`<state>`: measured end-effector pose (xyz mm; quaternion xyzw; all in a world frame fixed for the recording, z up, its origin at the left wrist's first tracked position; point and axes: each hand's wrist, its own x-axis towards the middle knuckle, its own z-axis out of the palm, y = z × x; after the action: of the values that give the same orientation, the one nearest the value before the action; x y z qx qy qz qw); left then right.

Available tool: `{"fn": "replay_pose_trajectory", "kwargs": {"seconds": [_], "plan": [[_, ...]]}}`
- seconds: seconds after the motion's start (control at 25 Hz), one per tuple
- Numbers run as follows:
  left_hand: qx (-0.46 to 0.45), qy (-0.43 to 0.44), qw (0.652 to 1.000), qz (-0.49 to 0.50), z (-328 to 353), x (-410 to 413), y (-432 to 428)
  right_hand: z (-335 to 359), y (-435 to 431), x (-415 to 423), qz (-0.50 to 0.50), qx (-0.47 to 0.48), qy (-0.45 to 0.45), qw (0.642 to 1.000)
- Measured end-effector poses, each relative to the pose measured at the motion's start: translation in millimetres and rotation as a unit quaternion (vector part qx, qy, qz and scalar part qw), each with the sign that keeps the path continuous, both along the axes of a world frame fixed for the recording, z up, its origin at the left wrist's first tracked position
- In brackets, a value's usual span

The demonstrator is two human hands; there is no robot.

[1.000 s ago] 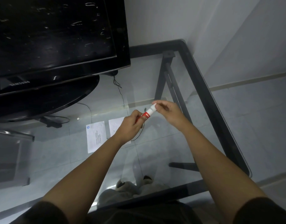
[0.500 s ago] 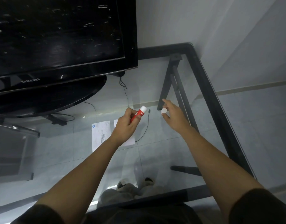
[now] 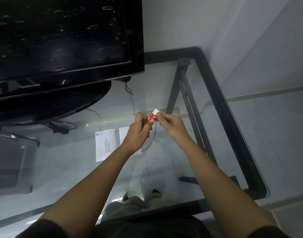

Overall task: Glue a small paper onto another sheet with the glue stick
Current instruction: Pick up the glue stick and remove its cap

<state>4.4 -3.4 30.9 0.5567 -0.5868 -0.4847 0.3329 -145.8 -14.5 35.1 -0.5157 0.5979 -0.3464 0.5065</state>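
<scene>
The left hand (image 3: 138, 129) wraps the red glue stick (image 3: 151, 117) and holds it above the glass counter (image 3: 216, 93), tip tilted up and away, so the right hand (image 3: 171, 126) can work the white end; its grip pinches that end. 2 papers lie flat below: 1 printed sheet (image 3: 105, 144), and 1 blank slip (image 3: 124, 134) just beside it, partly hidden by the left wrist.
</scene>
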Motion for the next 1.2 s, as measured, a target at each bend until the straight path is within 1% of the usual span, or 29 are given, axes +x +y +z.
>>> {"fn": "replay_pose_trajectory", "kwargs": {"seconds": [0.08, 0.16, 0.24, 0.28, 0.36, 0.44, 0.52, 0.68, 0.76, 0.88, 0.92, 1.0, 1.04, 1.08, 1.12, 1.2], "plan": [[0.002, 0.012, 1.000, -0.009, 0, 1, 1, -1, -1, 1, -0.036, 0.009, -0.034, 0.999], [0.051, 0.061, 0.997, 0.009, -5, 6, 3, -4, -2, 1, -0.072, 0.012, -0.048, 0.996], [0.116, 0.147, 0.982, 0.027, -9, 11, 8, -4, -1, 1, -0.075, 0.009, -0.059, 0.995], [0.128, 0.181, 0.975, 0.027, -10, 13, 9, -4, 0, 1, -0.068, 0.010, -0.073, 0.995], [0.125, 0.213, 0.969, 0.028, -12, 16, 9, -2, 3, 3, -0.058, 0.022, -0.102, 0.993], [0.120, 0.220, 0.968, 0.037, -10, 18, 6, 0, 3, 2, -0.037, 0.023, -0.103, 0.994], [0.137, 0.227, 0.963, 0.045, -9, 19, 4, 2, 3, 2, -0.004, 0.013, -0.079, 0.997], [0.200, 0.254, 0.946, 0.035, -10, 21, 1, 5, 0, 2, -0.006, -0.006, -0.065, 0.998], [0.207, 0.271, 0.940, 0.030, -8, 22, 2, 4, -1, 2, -0.005, -0.010, -0.055, 0.998], [0.157, 0.246, 0.956, 0.032, -5, 22, 3, 3, -3, 4, -0.020, -0.014, -0.037, 0.999], [0.130, 0.218, 0.967, 0.037, -4, 21, 5, 3, -3, 6, -0.025, -0.015, -0.034, 0.999], [0.057, 0.122, 0.989, 0.059, -5, 17, 7, 3, -2, 8, -0.029, -0.018, -0.030, 0.999], [0.024, 0.077, 0.994, 0.072, -5, 16, 8, 3, -2, 9, -0.029, -0.018, -0.031, 0.999], [0.011, 0.057, 0.995, 0.080, -6, 15, 8, 4, -1, 9, -0.029, -0.018, -0.034, 0.999], [0.028, 0.068, 0.994, 0.085, -5, 14, 8, 4, -1, 10, -0.029, -0.018, -0.038, 0.999], [0.115, 0.157, 0.977, 0.092, -2, 14, 6, 5, -3, 9, -0.033, -0.019, -0.039, 0.999]]}}
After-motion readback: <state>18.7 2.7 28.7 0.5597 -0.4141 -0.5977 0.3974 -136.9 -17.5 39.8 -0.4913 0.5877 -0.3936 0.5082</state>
